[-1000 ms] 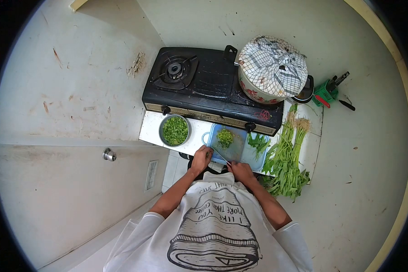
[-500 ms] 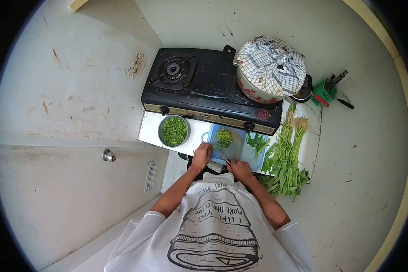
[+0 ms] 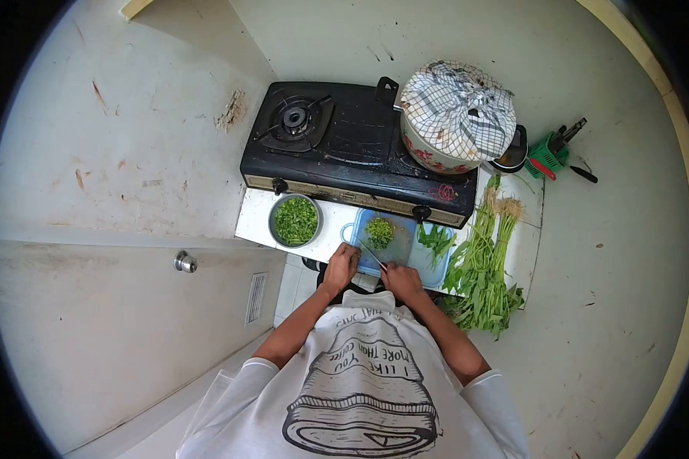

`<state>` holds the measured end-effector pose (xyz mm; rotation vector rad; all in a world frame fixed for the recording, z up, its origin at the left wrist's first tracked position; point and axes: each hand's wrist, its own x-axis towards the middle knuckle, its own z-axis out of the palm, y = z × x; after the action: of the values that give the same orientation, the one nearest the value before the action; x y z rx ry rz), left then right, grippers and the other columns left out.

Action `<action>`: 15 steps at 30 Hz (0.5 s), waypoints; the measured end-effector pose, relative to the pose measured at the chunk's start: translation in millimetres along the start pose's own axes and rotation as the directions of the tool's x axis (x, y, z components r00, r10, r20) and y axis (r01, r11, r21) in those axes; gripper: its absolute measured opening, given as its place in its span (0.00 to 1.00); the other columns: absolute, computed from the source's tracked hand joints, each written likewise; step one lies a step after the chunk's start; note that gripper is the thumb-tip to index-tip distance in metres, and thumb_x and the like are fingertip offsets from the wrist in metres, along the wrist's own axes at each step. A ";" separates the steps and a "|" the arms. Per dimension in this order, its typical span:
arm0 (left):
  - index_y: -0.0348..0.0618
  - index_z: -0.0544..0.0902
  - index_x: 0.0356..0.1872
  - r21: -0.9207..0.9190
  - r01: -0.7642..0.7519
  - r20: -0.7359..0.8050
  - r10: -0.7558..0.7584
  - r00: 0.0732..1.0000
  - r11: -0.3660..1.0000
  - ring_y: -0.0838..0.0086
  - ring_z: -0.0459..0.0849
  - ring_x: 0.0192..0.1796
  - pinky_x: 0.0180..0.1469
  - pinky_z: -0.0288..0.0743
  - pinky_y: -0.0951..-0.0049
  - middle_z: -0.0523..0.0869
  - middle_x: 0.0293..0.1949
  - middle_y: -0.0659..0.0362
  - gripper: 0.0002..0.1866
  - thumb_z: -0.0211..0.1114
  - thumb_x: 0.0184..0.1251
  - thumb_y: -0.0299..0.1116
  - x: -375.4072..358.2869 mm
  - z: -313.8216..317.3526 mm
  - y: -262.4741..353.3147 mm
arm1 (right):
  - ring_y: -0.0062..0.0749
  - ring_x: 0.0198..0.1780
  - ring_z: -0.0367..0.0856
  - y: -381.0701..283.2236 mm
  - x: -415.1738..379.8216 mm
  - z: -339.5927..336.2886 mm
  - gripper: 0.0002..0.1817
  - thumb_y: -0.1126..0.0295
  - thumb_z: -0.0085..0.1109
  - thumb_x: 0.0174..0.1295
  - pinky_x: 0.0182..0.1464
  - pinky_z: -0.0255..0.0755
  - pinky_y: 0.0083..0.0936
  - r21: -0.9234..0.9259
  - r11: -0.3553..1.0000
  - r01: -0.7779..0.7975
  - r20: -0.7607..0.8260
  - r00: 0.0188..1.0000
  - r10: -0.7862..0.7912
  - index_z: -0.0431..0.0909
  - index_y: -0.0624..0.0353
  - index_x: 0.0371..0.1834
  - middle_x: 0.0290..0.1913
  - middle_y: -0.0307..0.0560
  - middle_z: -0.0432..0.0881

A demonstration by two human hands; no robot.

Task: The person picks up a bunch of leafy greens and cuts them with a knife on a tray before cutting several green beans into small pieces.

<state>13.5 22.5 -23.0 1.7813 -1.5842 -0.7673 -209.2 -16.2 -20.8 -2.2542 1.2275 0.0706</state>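
Note:
A blue cutting board [image 3: 400, 254] lies on the white counter in front of the stove, with a small pile of chopped greens [image 3: 379, 232] on its far part. My right hand [image 3: 403, 281] grips the handle of a knife [image 3: 373, 255]. The blade lies slanted across the board's near left part. My left hand [image 3: 341, 265] has its fingers curled on the board's left edge, close to the blade tip. A metal bowl [image 3: 295, 220] of chopped greens stands left of the board. Loose green leaves [image 3: 436, 240] lie on the board's right side.
A long bunch of leafy stalks [image 3: 484, 269] lies at the counter's right end. Behind is a black gas stove [image 3: 344, 145] carrying a pot under a checked cloth [image 3: 458, 115]. A green utensil basket [image 3: 547, 157] stands far right, and a door with a knob [image 3: 184, 262] is at left.
My right hand has shifted a little to the left and toward the board with the knife. My left hand has stayed at the board's left edge.

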 end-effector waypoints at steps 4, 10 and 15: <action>0.38 0.89 0.46 -0.017 -0.010 -0.008 0.010 1.000 1.000 0.48 0.87 0.45 0.49 0.82 0.55 0.86 0.42 0.46 0.08 0.66 0.70 0.22 -3.5 0.6 -6.1 | 0.61 0.30 0.89 1.4 -7.1 -3.0 0.24 0.52 0.53 0.77 0.36 0.83 0.53 -0.008 1.000 -0.015 -0.018 1.000 0.015 0.81 0.67 0.41 0.27 0.64 0.87; 0.38 0.89 0.46 -0.018 -0.009 -0.006 0.009 1.000 1.000 0.49 0.88 0.44 0.49 0.82 0.56 0.87 0.43 0.46 0.08 0.66 0.71 0.22 -3.1 1.2 -8.2 | 0.61 0.30 0.89 4.8 -18.0 3.0 0.24 0.51 0.54 0.76 0.36 0.83 0.54 -0.016 0.998 0.068 0.011 0.998 -0.067 0.82 0.65 0.40 0.26 0.65 0.87; 0.38 0.88 0.44 -0.004 -0.014 -0.028 0.013 1.000 1.000 0.49 0.88 0.43 0.47 0.81 0.56 0.87 0.40 0.47 0.06 0.66 0.70 0.22 -3.9 0.1 -4.3 | 0.57 0.30 0.90 1.5 -5.2 13.2 0.23 0.52 0.53 0.76 0.36 0.84 0.50 -0.034 0.999 0.031 -0.019 0.999 -0.031 0.83 0.64 0.41 0.27 0.61 0.88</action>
<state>15.7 26.7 -26.3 1.7692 -1.5738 -0.7357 -210.5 -6.2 -31.0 -2.3070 1.2093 0.0581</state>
